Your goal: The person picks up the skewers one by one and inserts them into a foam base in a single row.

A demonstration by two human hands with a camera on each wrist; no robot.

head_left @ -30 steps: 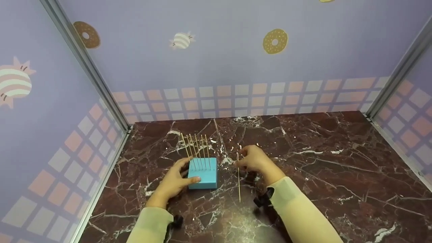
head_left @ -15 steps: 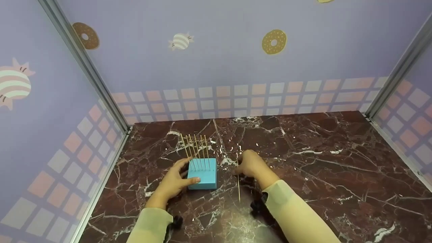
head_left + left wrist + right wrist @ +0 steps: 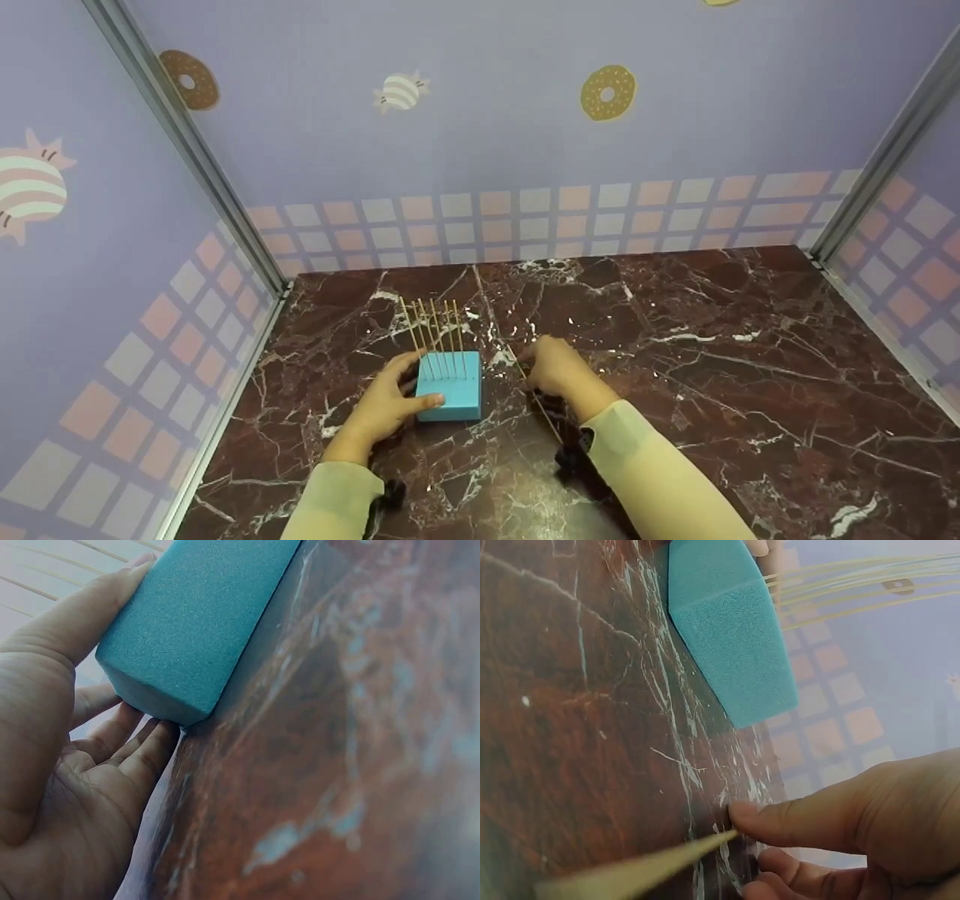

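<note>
The left hand (image 3: 382,409) holds the blue foam block (image 3: 449,384), thumb on one side and fingers curled round the other. The block sits on the marble worktop (image 3: 675,375), nearer its left edge than its right. Thin wooden sticks (image 3: 435,330) stand up in the block (all in a row). Just beside it, the right hand (image 3: 555,366) pinches one loose stick (image 3: 541,405) in its fingertips, tilted, low over the worktop.

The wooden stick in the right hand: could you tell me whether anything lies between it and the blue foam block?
Nothing visible does. Between the stick in the right hand and the foam block lies only bare tabletop. The left hand grips the block's far side.
</note>
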